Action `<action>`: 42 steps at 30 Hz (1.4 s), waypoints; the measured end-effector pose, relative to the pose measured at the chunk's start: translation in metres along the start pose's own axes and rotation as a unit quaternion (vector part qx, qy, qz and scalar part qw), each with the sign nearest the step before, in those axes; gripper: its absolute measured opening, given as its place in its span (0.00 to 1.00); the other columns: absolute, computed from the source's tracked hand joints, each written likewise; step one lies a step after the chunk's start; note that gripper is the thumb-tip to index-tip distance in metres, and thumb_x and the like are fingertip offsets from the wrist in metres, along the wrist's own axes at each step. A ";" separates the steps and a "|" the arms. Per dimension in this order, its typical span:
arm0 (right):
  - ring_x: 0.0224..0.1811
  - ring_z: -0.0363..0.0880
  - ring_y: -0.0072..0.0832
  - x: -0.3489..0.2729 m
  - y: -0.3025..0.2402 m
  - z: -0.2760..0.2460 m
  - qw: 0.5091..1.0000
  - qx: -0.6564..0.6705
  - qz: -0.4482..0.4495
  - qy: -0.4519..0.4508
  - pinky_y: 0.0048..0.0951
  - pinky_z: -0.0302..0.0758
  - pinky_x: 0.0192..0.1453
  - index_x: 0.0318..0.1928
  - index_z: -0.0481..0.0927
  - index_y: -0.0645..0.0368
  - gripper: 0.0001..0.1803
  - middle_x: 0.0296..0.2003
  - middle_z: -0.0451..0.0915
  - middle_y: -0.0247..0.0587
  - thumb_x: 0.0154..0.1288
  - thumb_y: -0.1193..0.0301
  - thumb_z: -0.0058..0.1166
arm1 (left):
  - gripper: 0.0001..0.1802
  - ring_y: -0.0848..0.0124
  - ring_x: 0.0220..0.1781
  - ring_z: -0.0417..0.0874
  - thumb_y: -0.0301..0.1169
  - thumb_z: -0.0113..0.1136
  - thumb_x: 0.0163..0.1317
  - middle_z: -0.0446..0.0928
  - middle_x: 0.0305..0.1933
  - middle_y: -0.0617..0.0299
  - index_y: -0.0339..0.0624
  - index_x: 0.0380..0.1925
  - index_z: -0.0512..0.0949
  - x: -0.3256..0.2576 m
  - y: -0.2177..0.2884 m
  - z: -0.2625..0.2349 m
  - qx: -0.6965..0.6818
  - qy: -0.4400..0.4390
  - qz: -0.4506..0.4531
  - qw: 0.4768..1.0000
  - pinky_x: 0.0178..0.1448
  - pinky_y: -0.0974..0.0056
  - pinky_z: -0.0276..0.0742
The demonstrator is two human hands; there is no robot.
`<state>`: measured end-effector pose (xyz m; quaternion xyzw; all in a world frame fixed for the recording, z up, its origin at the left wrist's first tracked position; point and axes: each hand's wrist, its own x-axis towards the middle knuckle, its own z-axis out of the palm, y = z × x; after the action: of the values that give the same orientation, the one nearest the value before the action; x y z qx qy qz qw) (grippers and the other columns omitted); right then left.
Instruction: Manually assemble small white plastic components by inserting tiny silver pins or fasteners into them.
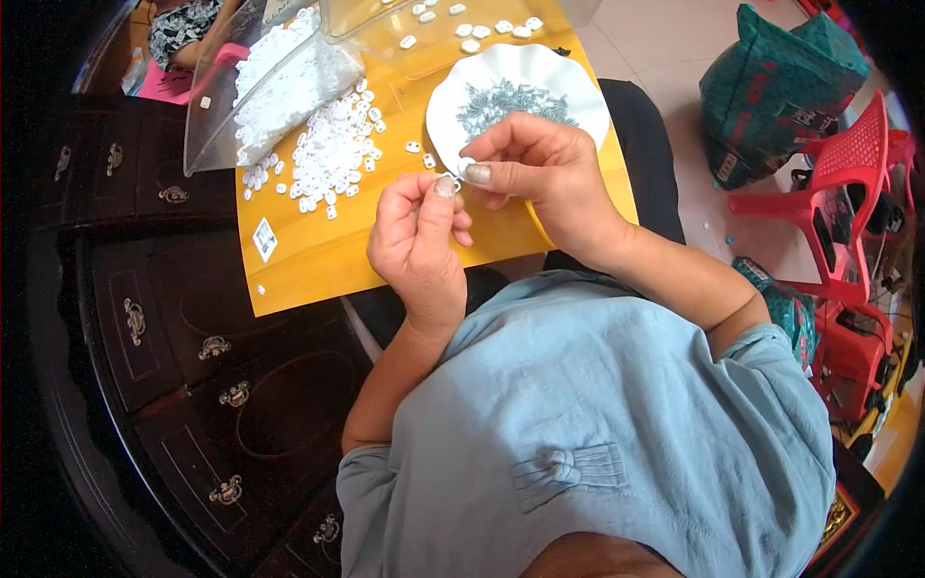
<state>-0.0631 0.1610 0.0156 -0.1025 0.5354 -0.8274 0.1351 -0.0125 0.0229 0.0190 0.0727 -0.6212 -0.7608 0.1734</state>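
My left hand [424,236] and my right hand [554,178] meet over the near part of a yellow board [308,275], both in a thumb-and-finger pinch. Between the fingertips is a small white plastic piece [459,179], mostly covered by the thumbs, so its exact shape is hidden. Left of the hands lies a loose pile of small white oval plastic pieces [332,159], some with two dark holes. Just beyond my right hand a white scalloped plate [443,96] holds many small grey, shiny slivers [506,99].
A clear plastic bin [204,130] with a bag of white pieces [299,91] stands at the far left. More white pieces [470,45] lie at the far edge. Dark drawers [183,337] flank the left. Red plastic chairs [848,173] and a green bag [771,91] are at right. Another person's arm [204,39] shows far left.
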 end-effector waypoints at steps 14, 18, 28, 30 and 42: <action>0.29 0.78 0.19 0.009 -0.004 -0.006 0.995 0.029 0.074 -0.059 0.19 0.74 0.35 0.39 0.81 0.66 0.06 0.31 0.83 0.36 0.65 0.75 0.59 | 0.06 0.75 0.28 0.77 0.24 0.57 0.68 0.78 0.31 0.57 0.30 0.40 0.75 0.006 0.002 -0.008 -0.078 -0.045 -0.073 0.993 0.28 0.71 0.73; 0.28 0.79 0.20 0.011 -0.013 -0.011 0.989 0.051 0.111 -0.085 0.19 0.74 0.32 0.38 0.81 0.66 0.07 0.30 0.82 0.37 0.66 0.73 0.59 | 0.10 0.73 0.30 0.78 0.21 0.60 0.65 0.79 0.35 0.56 0.27 0.44 0.74 0.005 0.005 -0.008 -0.099 -0.087 -0.075 0.988 0.31 0.71 0.74; 0.26 0.81 0.22 0.013 -0.017 -0.022 0.966 0.039 0.175 -0.184 0.18 0.73 0.28 0.36 0.81 0.66 0.08 0.24 0.81 0.38 0.68 0.72 0.58 | 0.19 0.74 0.38 0.79 0.13 0.67 0.54 0.78 0.39 0.56 0.26 0.47 0.75 0.011 0.003 -0.018 -0.058 -0.200 0.024 0.978 0.38 0.73 0.77; 0.25 0.81 0.23 0.012 -0.014 -0.021 0.962 0.069 0.174 -0.199 0.17 0.72 0.26 0.36 0.81 0.67 0.09 0.24 0.81 0.39 0.68 0.71 0.58 | 0.19 0.75 0.38 0.79 0.14 0.67 0.54 0.77 0.39 0.57 0.26 0.47 0.75 0.009 0.005 -0.018 -0.049 -0.199 0.031 0.978 0.40 0.73 0.76; 0.20 0.79 0.22 0.004 -0.019 -0.019 0.958 0.107 0.159 -0.214 0.16 0.65 0.20 0.35 0.80 0.68 0.09 0.22 0.80 0.40 0.67 0.72 0.59 | 0.19 0.73 0.30 0.78 0.23 0.70 0.55 0.76 0.39 0.54 0.27 0.45 0.74 0.003 0.004 -0.005 -0.036 -0.185 0.098 0.977 0.30 0.72 0.75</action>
<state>-0.0755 0.1833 0.0258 -0.1757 0.4113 -0.8064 0.3868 -0.0130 0.0163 0.0216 -0.1372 -0.6188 -0.7622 0.1317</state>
